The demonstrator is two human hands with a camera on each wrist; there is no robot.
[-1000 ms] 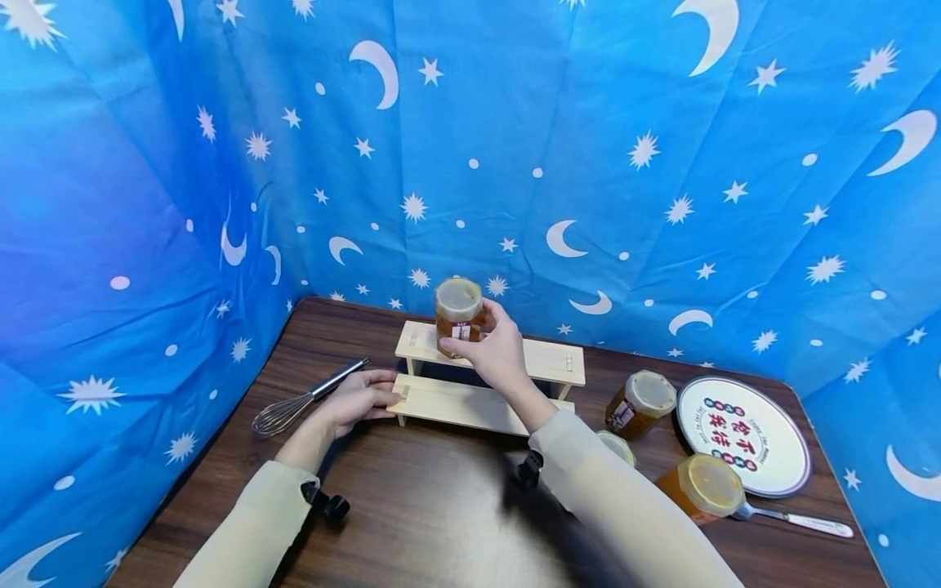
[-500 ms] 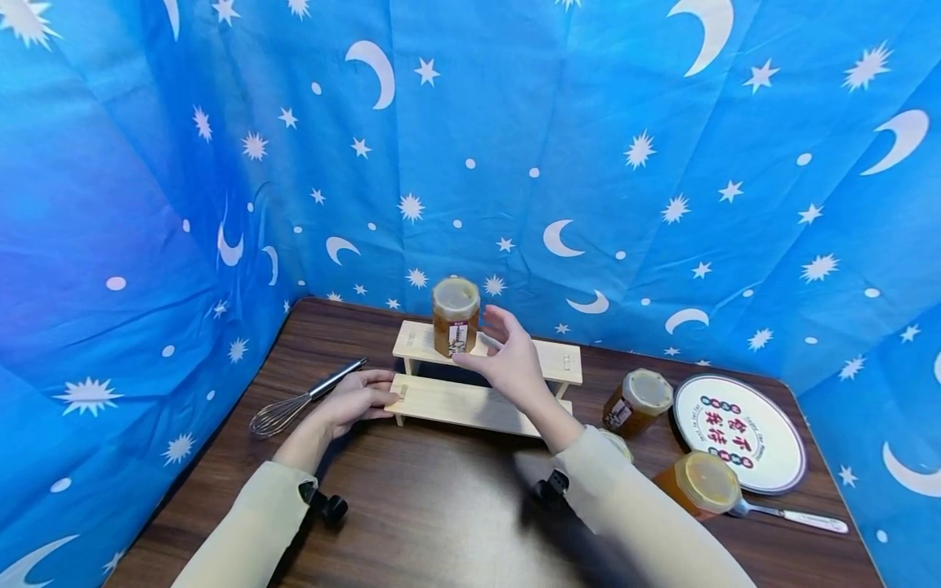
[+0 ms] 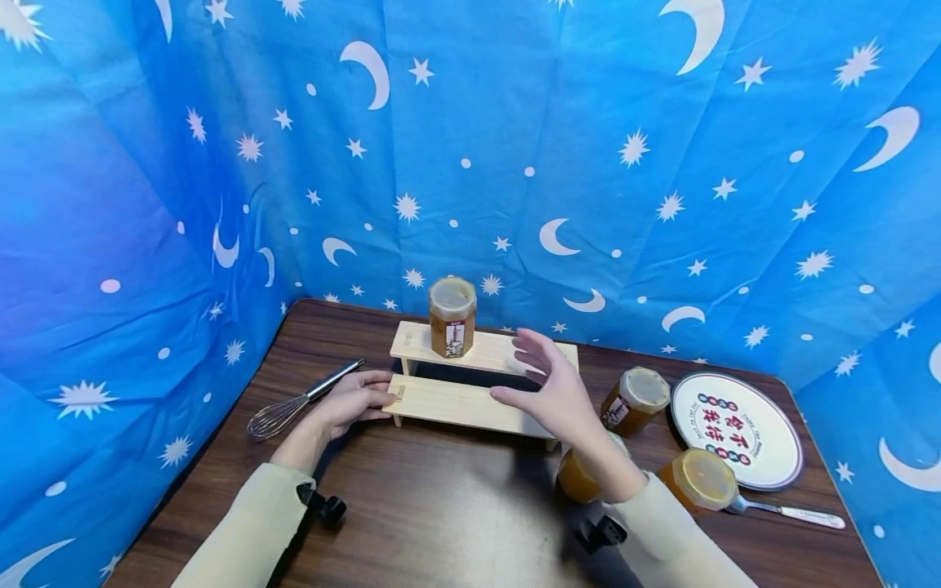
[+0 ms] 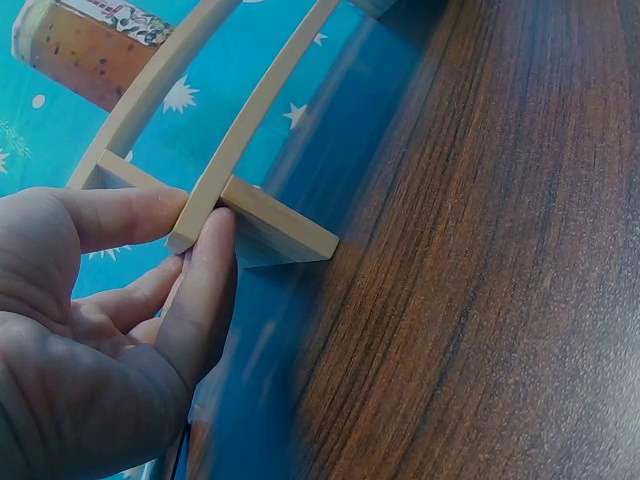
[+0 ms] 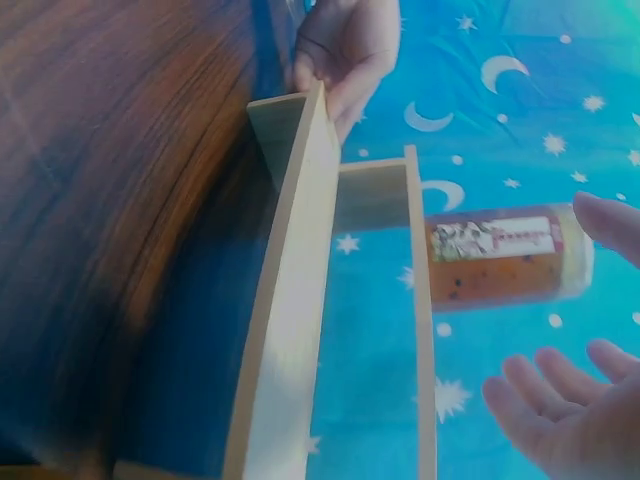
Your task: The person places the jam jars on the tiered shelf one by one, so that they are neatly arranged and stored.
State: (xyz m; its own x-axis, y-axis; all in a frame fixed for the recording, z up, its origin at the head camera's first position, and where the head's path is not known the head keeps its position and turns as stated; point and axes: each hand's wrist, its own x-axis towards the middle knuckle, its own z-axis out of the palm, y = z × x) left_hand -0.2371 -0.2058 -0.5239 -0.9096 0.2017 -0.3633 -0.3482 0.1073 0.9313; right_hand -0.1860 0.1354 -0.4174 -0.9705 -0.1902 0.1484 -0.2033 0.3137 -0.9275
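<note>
The jar (image 3: 452, 317) stood upright on the top step of the little wooden rack (image 3: 470, 402), near its left end. Right hand (image 3: 553, 389) hung over the rack with fingers spread, holding nothing and clear of the jar. Left hand (image 3: 354, 399) pinched the lower step's left end, right by the whisk (image 3: 294, 402) on the desk (image 3: 434, 506).
</note>
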